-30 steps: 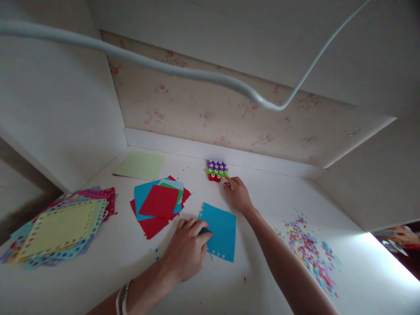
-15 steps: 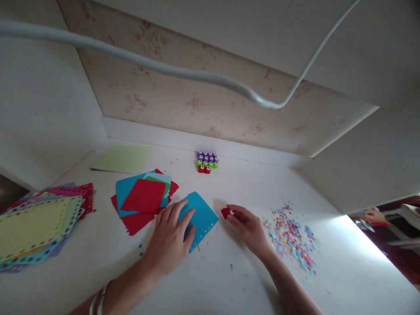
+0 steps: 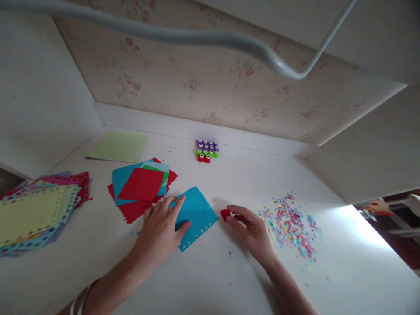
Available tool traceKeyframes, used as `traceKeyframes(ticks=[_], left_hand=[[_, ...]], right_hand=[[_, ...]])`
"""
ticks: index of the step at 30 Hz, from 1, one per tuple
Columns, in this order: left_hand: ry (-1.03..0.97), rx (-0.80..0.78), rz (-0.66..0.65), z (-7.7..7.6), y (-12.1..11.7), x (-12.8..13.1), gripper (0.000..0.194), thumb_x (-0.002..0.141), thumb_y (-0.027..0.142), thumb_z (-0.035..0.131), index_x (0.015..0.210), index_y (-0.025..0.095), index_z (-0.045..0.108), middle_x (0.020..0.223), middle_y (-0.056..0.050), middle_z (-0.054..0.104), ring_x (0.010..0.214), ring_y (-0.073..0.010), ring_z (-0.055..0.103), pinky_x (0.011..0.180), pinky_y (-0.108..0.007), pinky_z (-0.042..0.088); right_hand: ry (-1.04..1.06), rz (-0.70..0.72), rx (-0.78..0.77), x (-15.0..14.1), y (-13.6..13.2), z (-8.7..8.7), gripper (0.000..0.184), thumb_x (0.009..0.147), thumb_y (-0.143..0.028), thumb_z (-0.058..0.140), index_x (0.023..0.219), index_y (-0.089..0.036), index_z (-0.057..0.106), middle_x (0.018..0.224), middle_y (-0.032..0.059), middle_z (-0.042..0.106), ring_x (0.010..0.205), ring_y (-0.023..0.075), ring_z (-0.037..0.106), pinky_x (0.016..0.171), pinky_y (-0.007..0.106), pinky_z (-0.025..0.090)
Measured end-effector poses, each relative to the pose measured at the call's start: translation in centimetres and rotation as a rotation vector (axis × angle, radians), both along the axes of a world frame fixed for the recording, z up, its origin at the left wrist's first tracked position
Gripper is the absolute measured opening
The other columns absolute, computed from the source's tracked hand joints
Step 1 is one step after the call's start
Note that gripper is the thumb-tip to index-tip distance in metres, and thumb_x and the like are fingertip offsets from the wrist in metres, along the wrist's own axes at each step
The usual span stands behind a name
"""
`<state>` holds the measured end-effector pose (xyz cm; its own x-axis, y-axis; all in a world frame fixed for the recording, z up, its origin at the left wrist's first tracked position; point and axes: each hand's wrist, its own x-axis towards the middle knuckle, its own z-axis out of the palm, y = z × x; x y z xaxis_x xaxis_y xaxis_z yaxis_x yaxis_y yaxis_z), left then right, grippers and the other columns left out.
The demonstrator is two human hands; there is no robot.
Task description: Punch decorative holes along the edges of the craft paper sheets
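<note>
A blue paper sheet (image 3: pixel 198 214) lies tilted on the white table, small holes punched along its lower right edge. My left hand (image 3: pixel 164 223) rests over the sheet's left side, thumb and index finger spread apart on it. Between the thumb and fingers of my right hand (image 3: pixel 252 229) is a small red craft punch (image 3: pixel 225 214) with a white part on it. The punch is close to the sheet's right corner, apart from it. Farther back stand rows of similar punches (image 3: pixel 207 151) in purple, green and red.
Left of the sheet lies a pile of red, blue and green papers (image 3: pixel 141 186). Hole-edged sheets (image 3: pixel 36 214) are stacked at far left, pale green paper (image 3: pixel 120 146) behind. Colourful paper dots (image 3: pixel 295 225) spread at right. A white cable (image 3: pixel 197 37) crosses the view above.
My right hand has taken a red punch from the rows and brought it nearer to me. The blue sheet has been turned, and my left hand has spread its fingers and shifted left.
</note>
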<state>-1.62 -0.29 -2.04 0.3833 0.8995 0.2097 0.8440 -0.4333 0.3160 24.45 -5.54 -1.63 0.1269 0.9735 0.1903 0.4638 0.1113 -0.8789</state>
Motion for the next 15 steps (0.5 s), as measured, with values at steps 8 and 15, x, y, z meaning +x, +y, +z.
traceKeyframes(ticks=[8, 15], left_hand=[[-0.001, 0.065, -0.063, 0.5, 0.1, -0.3, 0.044, 0.097, 0.043, 0.049, 0.132, 0.017, 0.055, 0.124, -0.014, 0.059, 0.112, -0.0311, 0.056, 0.096, -0.046, 0.047], [0.045, 0.051, -0.058, 0.5, -0.1, -0.5, 0.047, 0.092, 0.041, 0.058, 0.134, 0.022, 0.053, 0.137, -0.012, 0.057, 0.125, -0.0353, 0.049, 0.095, -0.049, 0.043]], right_hand=[[-0.398, 0.114, 0.092, 0.7, -0.3, 1.3, 0.022, 0.095, -0.032, 0.059, 0.111, -0.026, 0.072, 0.109, 0.0122, 0.068, 0.098, 0.0247, 0.067, 0.085, 0.042, 0.059], [-0.366, 0.231, 0.089, 1.7, -0.4, 0.8, 0.024, 0.097, -0.023, 0.055, 0.114, -0.028, 0.071, 0.115, 0.0085, 0.071, 0.107, 0.0233, 0.067, 0.092, 0.042, 0.058]])
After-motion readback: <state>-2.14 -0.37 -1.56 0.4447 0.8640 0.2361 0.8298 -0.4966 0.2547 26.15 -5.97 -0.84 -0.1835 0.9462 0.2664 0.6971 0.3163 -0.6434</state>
